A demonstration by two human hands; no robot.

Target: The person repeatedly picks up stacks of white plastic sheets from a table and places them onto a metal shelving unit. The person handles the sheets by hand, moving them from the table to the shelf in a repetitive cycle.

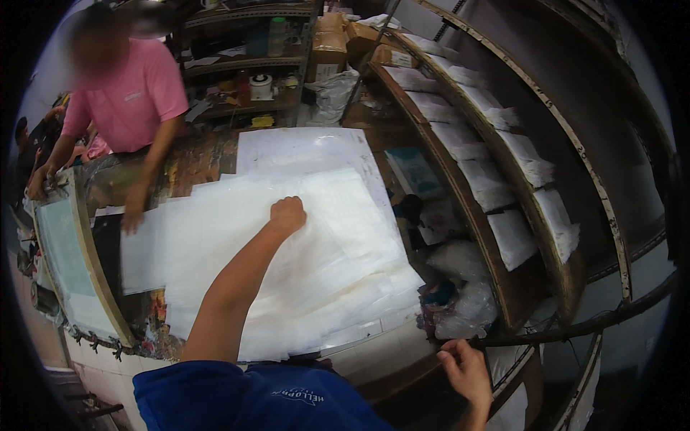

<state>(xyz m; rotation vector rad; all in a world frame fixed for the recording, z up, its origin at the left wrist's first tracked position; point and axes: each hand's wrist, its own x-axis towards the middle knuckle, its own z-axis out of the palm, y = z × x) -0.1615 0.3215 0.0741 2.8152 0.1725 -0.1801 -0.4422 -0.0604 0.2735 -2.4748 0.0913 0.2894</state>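
Observation:
A broad, overlapping pile of thin, whitish translucent sheets (215,244) covers the work table. Over the upper middle of the pile, my left hand (289,214) is closed in a fist with its knuckles up, against the sheets. Its fingertips are turned out of sight, so I cannot make out what it holds, if anything. My right hand (467,370) hangs at the lower right, away from the pile, beside the rack. Its fingers are loosely bent, the thumb stands apart, and nothing shows in it.
Across the table a person in a pink shirt (147,86) grips a framed screen (68,237), the other hand near the pile's left edge. Slanting rack shelves (496,266) with white packets (514,237) rise on the right. Clear plastic bags (467,309) bulge beside the table.

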